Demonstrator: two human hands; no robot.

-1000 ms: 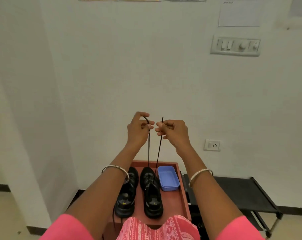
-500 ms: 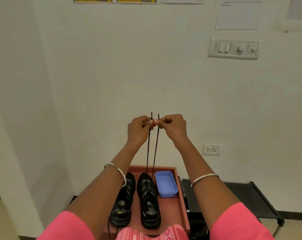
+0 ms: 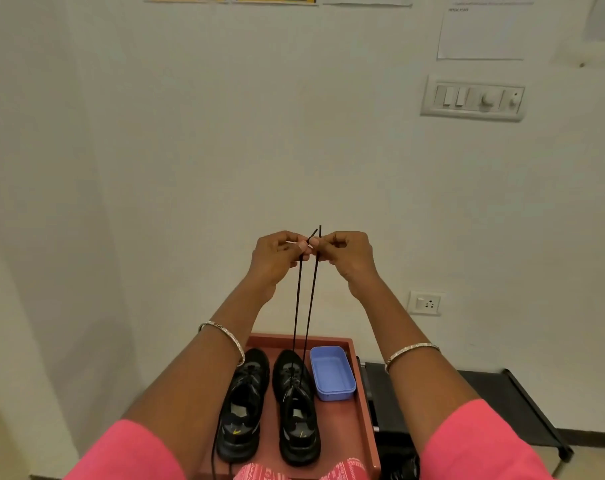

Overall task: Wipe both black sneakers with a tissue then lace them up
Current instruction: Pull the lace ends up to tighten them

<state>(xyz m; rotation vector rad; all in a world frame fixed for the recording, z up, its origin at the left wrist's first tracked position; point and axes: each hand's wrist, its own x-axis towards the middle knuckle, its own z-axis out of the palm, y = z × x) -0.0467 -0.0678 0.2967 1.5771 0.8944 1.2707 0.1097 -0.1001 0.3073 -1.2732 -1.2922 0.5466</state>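
Two black sneakers stand side by side on a red-brown table (image 3: 358, 424). The left sneaker (image 3: 243, 407) has a loose lace trailing off the table's front edge. From the right sneaker (image 3: 297, 407) a black lace (image 3: 306, 306) rises in two taut strands to my raised hands. My left hand (image 3: 277, 256) pinches one lace end and my right hand (image 3: 346, 254) pinches the other. The two tips stick up side by side between my fingers, which touch. No tissue is in view.
A blue plastic box (image 3: 332, 372) sits on the table right of the right sneaker. A black low rack (image 3: 502, 407) stands to the right against the white wall, which carries a socket (image 3: 426, 303) and a switch panel (image 3: 472, 98).
My hands have come together from a small gap a second ago, so the two lace ends now stand side by side. The camera tilted down slightly.
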